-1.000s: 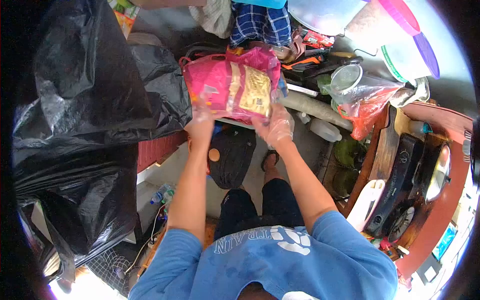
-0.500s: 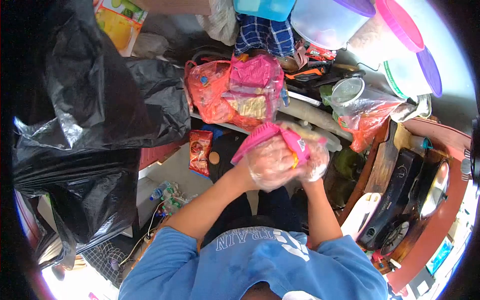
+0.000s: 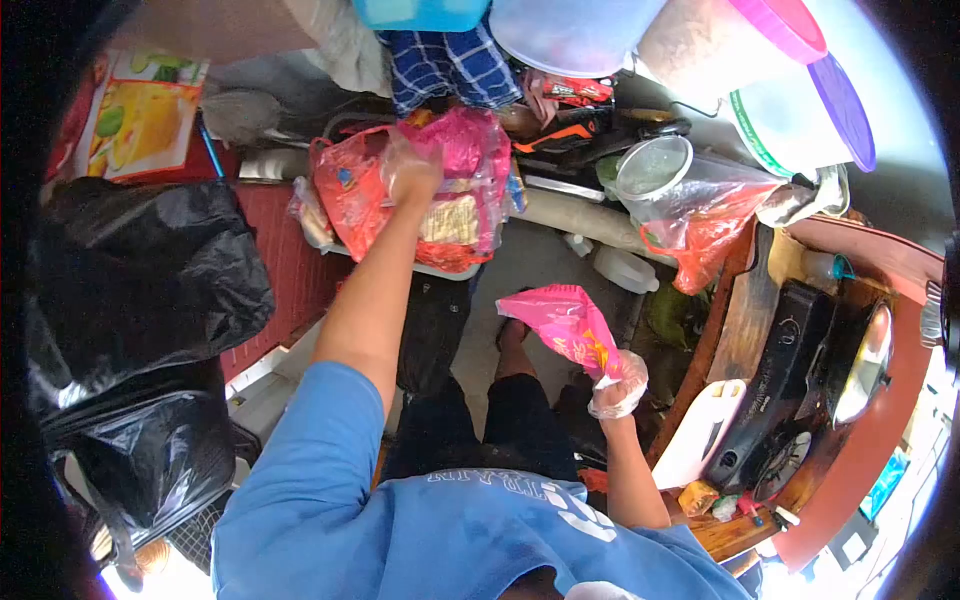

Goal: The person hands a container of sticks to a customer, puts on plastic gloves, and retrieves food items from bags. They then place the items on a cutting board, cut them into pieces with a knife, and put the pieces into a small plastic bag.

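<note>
Right hand (image 3: 624, 384) grips pink packet (image 3: 565, 318); left hand (image 3: 414, 178) reaches over red bag (image 3: 352, 200), finger state indeterminable. Next move likely calls for steady right grip.

1. The carrier bag (image 3: 355, 215) lies ahead of the person; the left hand (image 3: 412, 172) is at it, inside or above being unclear.
2. The packet (image 3: 568, 322) is in the right hand (image 3: 622, 388), nearer the person than the carrier bag and to its right.
3. The bin bag (image 3: 150, 295) lies far left, with the booklet (image 3: 145, 120) behind it.
4. The cloth (image 3: 450, 68) hangs behind the carrier bag; the tub (image 3: 795, 115) stands to the cloth's right.
5. The bottle (image 3: 627, 271) lies between the carrier bag and the stove (image 3: 772, 375).
6. The chopping board (image 3: 700, 437) lies just left of the stove.
</note>
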A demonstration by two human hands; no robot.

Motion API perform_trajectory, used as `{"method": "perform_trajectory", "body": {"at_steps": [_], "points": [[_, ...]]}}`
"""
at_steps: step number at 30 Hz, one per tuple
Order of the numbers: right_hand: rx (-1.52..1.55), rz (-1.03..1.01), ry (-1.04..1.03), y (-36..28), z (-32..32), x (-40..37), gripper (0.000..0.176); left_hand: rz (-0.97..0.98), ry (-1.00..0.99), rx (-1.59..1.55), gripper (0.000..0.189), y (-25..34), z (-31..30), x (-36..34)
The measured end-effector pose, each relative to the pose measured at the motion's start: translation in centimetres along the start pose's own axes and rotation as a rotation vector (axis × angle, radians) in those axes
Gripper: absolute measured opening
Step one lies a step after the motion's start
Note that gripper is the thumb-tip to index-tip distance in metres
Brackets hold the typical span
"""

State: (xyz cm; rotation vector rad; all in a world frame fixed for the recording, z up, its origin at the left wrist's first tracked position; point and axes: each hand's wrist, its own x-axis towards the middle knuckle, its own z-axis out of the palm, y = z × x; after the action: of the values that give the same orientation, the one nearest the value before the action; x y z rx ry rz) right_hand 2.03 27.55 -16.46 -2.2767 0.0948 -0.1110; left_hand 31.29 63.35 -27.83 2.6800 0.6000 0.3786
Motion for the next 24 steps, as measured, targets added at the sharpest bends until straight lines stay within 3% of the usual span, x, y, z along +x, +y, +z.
{"method": "perform_trajectory", "body": {"at_steps": [1, 3, 4, 5, 7, 8, 10, 13, 14, 16, 18, 21, 23, 24], "points": [[-0.042, -0.048, 0.034, 0.6, 0.1, -0.2, 0.027, -0.002, -0.007, -0.006, 0.077, 0.2, 0.7, 1.3], [0.054, 0.001, 0.035, 0.6, 0.1, -0.4, 0.02, -0.109, -0.281, 0.134, 0.064, 0.8, 0.9, 3.3], [0.019, -0.066, 0.019, 0.0, 0.1, 0.1, 0.018, -0.231, -0.31, 0.11, 0.05, 1.9, -0.5, 3.5], [-0.013, -0.135, 0.006, -0.5, 0.2, 0.5, 0.017, -0.229, -0.311, 0.114, 0.05, 1.3, 0.0, 3.5], [-0.014, -0.085, -0.01, -1.0, 0.9, 1.0, 0.017, 0.063, -0.324, 0.187, 0.046, -0.5, 1.2, 4.1], [-0.018, -0.119, -0.008, -1.2, 1.2, 1.2, 0.016, 0.071, -0.321, 0.191, 0.046, -1.0, 1.0, 4.1], [-0.022, -0.148, 0.005, -1.6, 1.9, 1.8, 0.016, 0.081, -0.304, -0.065, 0.041, -1.1, -2.3, 1.9], [0.012, -0.295, -0.008, -2.3, 2.7, 3.2, 0.016, 0.404, -0.162, -0.307, 0.026, -0.3, -9.0, -2.2], [0.107, -0.186, -0.244, -3.5, 2.0, 4.6, 0.039, 0.523, -0.085, -0.43, 0.025, -0.4, -10.5, -3.5], [0.082, -0.256, -0.203, -5.1, 2.4, 6.7, 0.041, 0.477, -0.291, -0.89, 0.029, -0.6, -12.4, -6.2], [0.061, -0.336, -0.169, -6.1, 3.6, 7.4, 0.043, 0.502, -0.376, -0.952, 0.028, 0.1, -14.1, -8.9], [-0.096, -0.286, -0.255, -7.1, 5.2, 8.2, 0.048, 0.561, -0.695, -0.833, 0.026, 2.7, -20.2, -10.1], [0.649, 0.206, -0.67, -7.4, 5.3, 9.0, 0.068, 0.656, -0.75, -0.946, 0.024, 2.2, -21.5, -11.0], [0.736, 0.127, -0.458, -7.8, 5.8, 8.5, 0.085, 0.653, -0.75, -0.945, 0.024, 2.3, -22.4, -11.4]]}}
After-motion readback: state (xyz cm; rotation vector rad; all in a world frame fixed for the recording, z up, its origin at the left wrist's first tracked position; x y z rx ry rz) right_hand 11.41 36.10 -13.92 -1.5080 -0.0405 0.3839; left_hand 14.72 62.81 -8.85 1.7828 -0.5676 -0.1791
